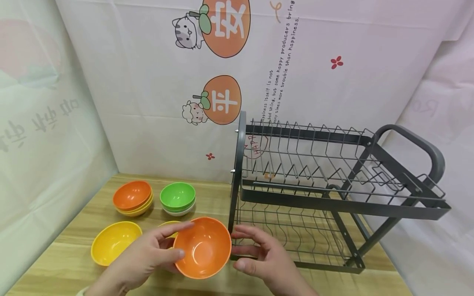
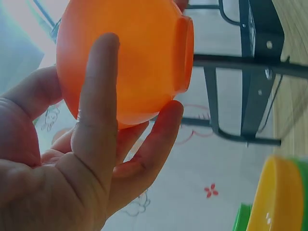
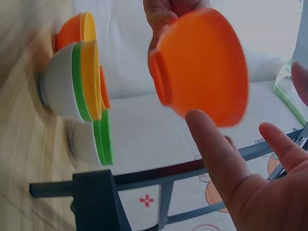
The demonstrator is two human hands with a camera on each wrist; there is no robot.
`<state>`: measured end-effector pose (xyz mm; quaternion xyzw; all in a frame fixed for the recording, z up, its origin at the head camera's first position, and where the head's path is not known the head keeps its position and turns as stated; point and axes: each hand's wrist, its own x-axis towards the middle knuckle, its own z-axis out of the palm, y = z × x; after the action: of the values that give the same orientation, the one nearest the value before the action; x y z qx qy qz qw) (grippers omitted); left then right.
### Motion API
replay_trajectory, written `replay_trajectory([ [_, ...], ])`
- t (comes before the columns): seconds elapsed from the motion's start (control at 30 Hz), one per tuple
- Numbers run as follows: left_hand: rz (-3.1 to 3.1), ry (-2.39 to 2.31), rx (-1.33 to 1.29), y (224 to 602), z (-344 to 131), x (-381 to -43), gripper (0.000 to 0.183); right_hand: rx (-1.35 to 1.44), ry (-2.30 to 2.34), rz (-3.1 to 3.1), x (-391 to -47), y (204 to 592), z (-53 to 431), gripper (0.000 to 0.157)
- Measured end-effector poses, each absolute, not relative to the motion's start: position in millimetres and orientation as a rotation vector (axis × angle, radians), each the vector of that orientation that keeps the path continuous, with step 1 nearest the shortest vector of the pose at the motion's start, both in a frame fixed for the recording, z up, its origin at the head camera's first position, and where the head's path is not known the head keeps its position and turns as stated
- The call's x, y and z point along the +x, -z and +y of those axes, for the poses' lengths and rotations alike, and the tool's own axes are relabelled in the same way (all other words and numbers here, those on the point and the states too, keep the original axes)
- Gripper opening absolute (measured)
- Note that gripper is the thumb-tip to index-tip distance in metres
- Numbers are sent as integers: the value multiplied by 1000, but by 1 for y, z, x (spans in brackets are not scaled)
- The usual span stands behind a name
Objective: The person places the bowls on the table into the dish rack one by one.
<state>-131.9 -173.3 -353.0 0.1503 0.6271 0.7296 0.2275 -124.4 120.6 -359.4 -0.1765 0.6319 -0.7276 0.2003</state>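
An orange bowl (image 1: 207,246) is resting in the grip of the left hand (image 1: 149,251)

The orange bowl is hanging in the air above the desk (image 1: 55,265), between the fingers of both hands. Its hollow side is facing the head camera. The left fingers are gripping it: the thumb is pressing at the rim, while the other fingers are supporting the outer wall, as the left wrist view is showing. On the other side, the right hand (image 1: 266,259) is reaching toward the bowl with its fingers spread and slightly bent, and it is not gripping anything. Its fingertips are coming very near to the wall of the bowl; I cannot tell if they are touching.

Just behind the left fingers, a white-green-yellow stack (image 3: 62,82) is standing, and in the head view the hand is hiding most of it. To the left of these fingers, a yellow bowl (image 1: 115,242) is sitting. Farther beyond them, an orange-and-yellow stack (image 1: 132,197) and, nearer to the rack, a green-and-white stack (image 1: 177,197) are standing side by side.

Behind the right fingers and to their right, a dark two-level rack (image 1: 333,204) is standing. Beyond everything, a white printed cloth (image 1: 148,82) is hanging.
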Motion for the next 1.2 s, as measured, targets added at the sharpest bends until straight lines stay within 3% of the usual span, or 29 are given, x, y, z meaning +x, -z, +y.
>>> replay_trajectory([
  [0.73,1631,-1996,433,353,-132,-136,56,-418,2057,1633,-125,371,127,58],
  [1.2,1880,-1966,582,352,-123,-146,57,-530,2133,1549,-136,370,155,67],
])
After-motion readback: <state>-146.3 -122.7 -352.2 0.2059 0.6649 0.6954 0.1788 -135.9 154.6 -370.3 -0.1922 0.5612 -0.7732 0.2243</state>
